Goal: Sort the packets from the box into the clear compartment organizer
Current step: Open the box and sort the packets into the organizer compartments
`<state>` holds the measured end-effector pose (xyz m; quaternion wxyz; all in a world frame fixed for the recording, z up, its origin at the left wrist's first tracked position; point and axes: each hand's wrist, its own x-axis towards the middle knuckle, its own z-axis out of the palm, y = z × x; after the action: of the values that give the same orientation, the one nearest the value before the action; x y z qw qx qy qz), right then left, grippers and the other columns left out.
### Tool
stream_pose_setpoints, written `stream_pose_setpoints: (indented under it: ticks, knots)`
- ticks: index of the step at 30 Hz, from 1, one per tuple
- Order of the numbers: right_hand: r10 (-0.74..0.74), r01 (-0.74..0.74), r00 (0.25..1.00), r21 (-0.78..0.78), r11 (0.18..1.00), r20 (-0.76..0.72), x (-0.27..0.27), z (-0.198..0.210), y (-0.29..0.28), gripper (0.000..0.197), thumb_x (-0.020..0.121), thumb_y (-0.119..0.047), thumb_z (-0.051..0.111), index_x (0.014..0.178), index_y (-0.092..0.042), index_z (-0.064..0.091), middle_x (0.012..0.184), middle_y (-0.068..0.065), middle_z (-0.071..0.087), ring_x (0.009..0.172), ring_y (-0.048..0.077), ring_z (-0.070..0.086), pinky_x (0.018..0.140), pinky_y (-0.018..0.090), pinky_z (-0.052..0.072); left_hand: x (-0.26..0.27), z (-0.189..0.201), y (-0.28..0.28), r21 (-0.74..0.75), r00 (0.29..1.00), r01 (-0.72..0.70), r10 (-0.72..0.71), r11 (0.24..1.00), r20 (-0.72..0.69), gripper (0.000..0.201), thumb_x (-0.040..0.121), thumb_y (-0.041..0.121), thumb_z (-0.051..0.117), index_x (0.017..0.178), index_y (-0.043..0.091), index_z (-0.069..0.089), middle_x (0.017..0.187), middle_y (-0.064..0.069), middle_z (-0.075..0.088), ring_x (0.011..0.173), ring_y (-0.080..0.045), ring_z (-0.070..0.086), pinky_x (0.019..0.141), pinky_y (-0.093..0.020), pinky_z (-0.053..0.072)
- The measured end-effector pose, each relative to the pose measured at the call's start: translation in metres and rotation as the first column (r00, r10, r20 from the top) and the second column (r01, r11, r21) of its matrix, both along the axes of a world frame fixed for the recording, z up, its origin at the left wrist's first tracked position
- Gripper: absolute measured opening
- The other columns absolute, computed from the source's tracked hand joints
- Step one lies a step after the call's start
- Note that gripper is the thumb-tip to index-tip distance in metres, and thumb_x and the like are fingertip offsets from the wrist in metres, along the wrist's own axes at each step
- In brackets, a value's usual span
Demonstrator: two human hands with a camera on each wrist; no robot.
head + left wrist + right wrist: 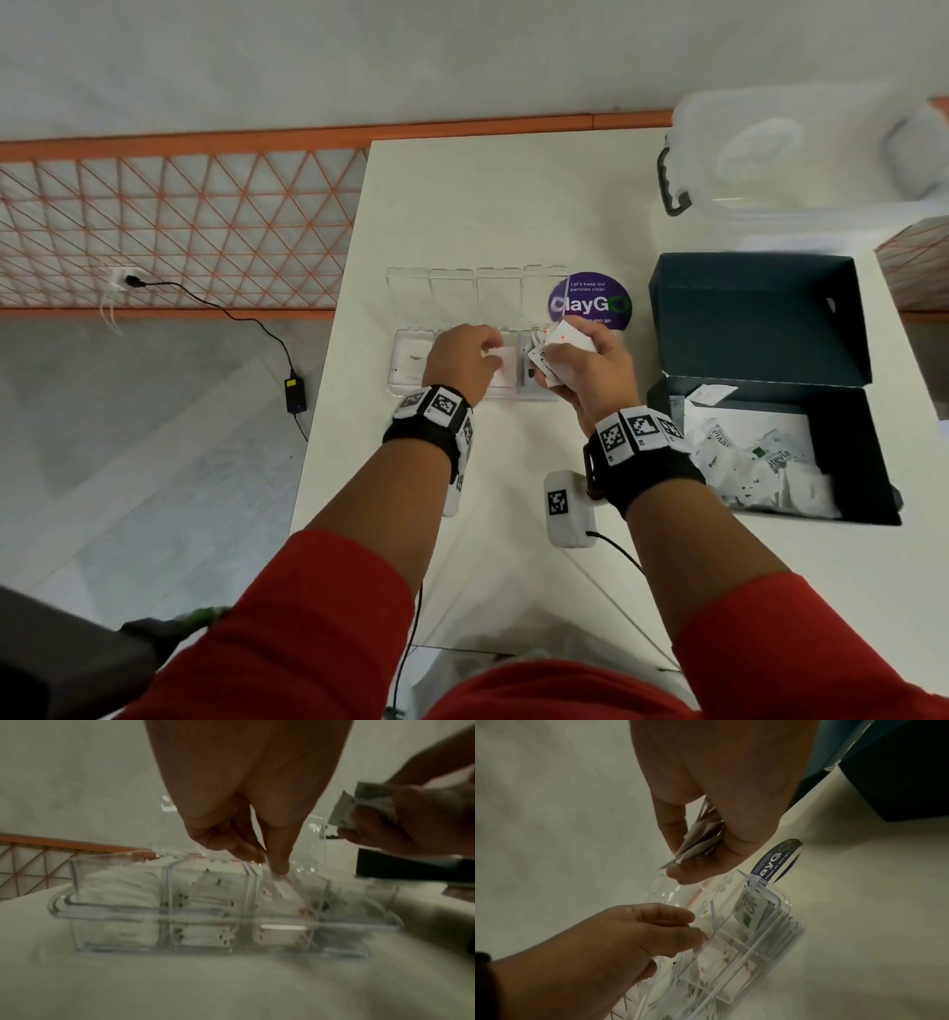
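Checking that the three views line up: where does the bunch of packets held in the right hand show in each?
Head: the bunch of packets sits just right of centre, in the right hand.
Left wrist: upper right edge, blurred.
Right wrist: upper centre, fanned between fingers and thumb.
Shared landmark: the clear organizer, below the packets in every view.

A white counter [513,205] carries the clear organizer [405,360], a purple round sticker [595,298], an open dark box [760,329] and a lidded plastic tub [770,154].
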<state>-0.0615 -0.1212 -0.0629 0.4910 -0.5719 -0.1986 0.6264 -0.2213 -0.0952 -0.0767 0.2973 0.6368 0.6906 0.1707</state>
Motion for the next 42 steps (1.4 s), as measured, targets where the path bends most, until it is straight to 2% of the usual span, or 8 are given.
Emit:
stream_pose_setpoints:
  ticks: [8, 12, 15, 17, 22, 30, 38, 42]
  knots:
    - [0.015, -0.016, 0.999, -0.017, 1.000, -0.033, -0.005, -0.004, -0.008, 0.037, 0.083, 0.010, 0.063, 0.112, -0.012, 0.066, 0.106, 0.010, 0.067, 0.089, 0.029, 0.071, 0.066, 0.035, 0.060, 0.008, -0.006, -0.007, 0.026, 0.888, 0.215, -0.184, 0.976, -0.421, 0.019, 0.094, 0.028, 0.058, 0.104, 0.030, 0.074, 0.112, -0.004, 0.055, 0.105, -0.027, 0.050, 0.087, -0.039, 0.043]
    - [0.026, -0.029, 0.994, -0.030, 0.999, -0.104, -0.005, -0.005, -0.010, 0.034, 0.088, 0.006, 0.048, 0.113, -0.009, 0.066, 0.103, 0.014, 0.069, 0.082, 0.029, 0.073, 0.062, 0.035, 0.058, 0.009, 0.007, -0.003, 0.075, 0.998, 0.047, -0.043, 0.996, -0.055, 0.018, 0.092, 0.024, 0.059, 0.102, 0.022, 0.073, 0.110, -0.005, 0.057, 0.098, -0.019, 0.056, 0.087, -0.030, 0.045]
    - [0.040, -0.049, 0.983, -0.043, 0.998, -0.180, -0.005, -0.006, -0.011, 0.041, 0.087, 0.003, 0.037, 0.111, -0.011, 0.068, 0.099, 0.016, 0.072, 0.081, 0.030, 0.073, 0.067, 0.041, 0.059, 0.013, 0.021, -0.010, 0.034, 0.929, -0.099, 0.080, 0.995, 0.361, 0.015, 0.091, 0.028, 0.061, 0.096, 0.020, 0.073, 0.096, 0.002, 0.066, 0.084, -0.011, 0.059, 0.081, -0.027, 0.049]
    - [0.074, -0.081, 0.980, -0.029, 0.996, -0.182, -0.005, -0.005, -0.011, 0.040, 0.088, 0.002, 0.039, 0.114, -0.011, 0.066, 0.097, 0.017, 0.073, 0.080, 0.029, 0.072, 0.068, 0.041, 0.059, 0.014, 0.028, -0.015, -0.015, 0.882, -0.066, 0.065, 0.998, 0.467, 0.012, 0.084, 0.032, 0.070, 0.094, 0.025, 0.071, 0.091, 0.007, 0.066, 0.077, -0.006, 0.059, 0.076, -0.024, 0.049]
    - [0.067, -0.069, 0.977, -0.004, 0.998, -0.201, -0.007, -0.005, -0.013, 0.031, 0.089, 0.003, 0.050, 0.110, -0.013, 0.066, 0.095, 0.014, 0.075, 0.083, 0.028, 0.073, 0.068, 0.038, 0.059, 0.011, 0.025, -0.020, -0.053, 0.906, -0.009, 0.031, 0.999, 0.422, 0.032, 0.072, 0.023, 0.083, 0.097, 0.035, 0.067, 0.094, 0.011, 0.061, 0.073, -0.002, 0.055, 0.071, -0.015, 0.044]
    - [0.047, -0.050, 0.974, -0.007, 0.999, -0.222, -0.003, -0.009, -0.021, 0.038, 0.088, 0.008, 0.046, 0.116, -0.011, 0.065, 0.108, 0.018, 0.072, 0.085, 0.031, 0.073, 0.069, 0.040, 0.059, 0.010, 0.025, -0.024, -0.066, 0.835, -0.149, 0.162, 0.987, 0.527, 0.033, 0.084, 0.007, 0.065, 0.110, 0.026, 0.066, 0.092, 0.001, 0.067, 0.078, -0.013, 0.068, 0.067, -0.023, 0.056]
    - [-0.005, 0.001, 0.976, -0.019, 1.000, -0.218, -0.005, -0.009, -0.018, 0.038, 0.087, 0.008, 0.046, 0.118, -0.005, 0.063, 0.115, 0.026, 0.067, 0.087, 0.036, 0.069, 0.068, 0.041, 0.058, -0.002, 0.021, -0.023, -0.068, 0.808, -0.301, 0.292, 0.951, 0.512, 0.017, 0.077, 0.015, 0.076, 0.078, 0.018, 0.060, 0.073, 0.000, 0.070, 0.058, -0.007, 0.067, 0.053, -0.016, 0.046]
    - [-0.024, 0.018, 0.973, -0.029, 0.999, -0.230, -0.005, -0.011, -0.016, 0.038, 0.087, 0.008, 0.047, 0.117, -0.007, 0.064, 0.107, 0.021, 0.070, 0.084, 0.036, 0.072, 0.066, 0.040, 0.058, -0.016, 0.013, -0.023, -0.047, 0.757, -0.476, 0.436, 0.878, 0.487, 0.017, 0.076, 0.019, 0.078, 0.076, 0.017, 0.061, 0.073, 0.001, 0.070, 0.055, -0.005, 0.064, 0.062, -0.020, 0.051]
